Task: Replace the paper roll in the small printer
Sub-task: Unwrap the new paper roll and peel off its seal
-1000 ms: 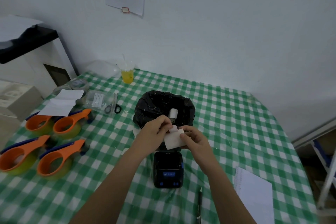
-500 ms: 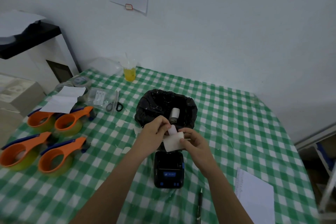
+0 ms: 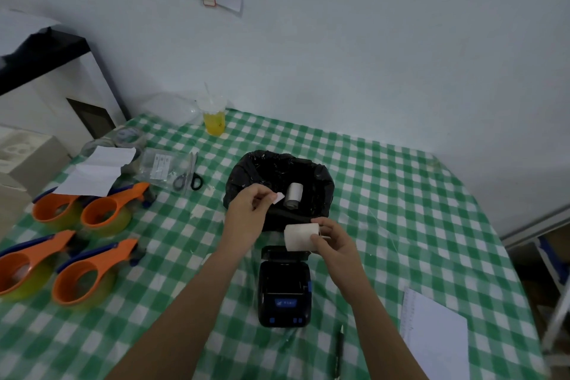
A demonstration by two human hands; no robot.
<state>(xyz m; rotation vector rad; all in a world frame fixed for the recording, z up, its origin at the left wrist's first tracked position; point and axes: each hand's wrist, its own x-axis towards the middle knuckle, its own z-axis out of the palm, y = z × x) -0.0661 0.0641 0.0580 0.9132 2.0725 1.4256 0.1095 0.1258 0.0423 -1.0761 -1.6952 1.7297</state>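
While my right grip (image 3: 334, 242) pinches the roll (image 3: 300, 236) above the printer (image 3: 285, 287), left grip (image 3: 248, 210) nips a paper scrap (image 3: 279, 197), bin (image 3: 277, 170) just beyond.

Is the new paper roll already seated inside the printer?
No, the right hand holds the paper roll above the open printer.
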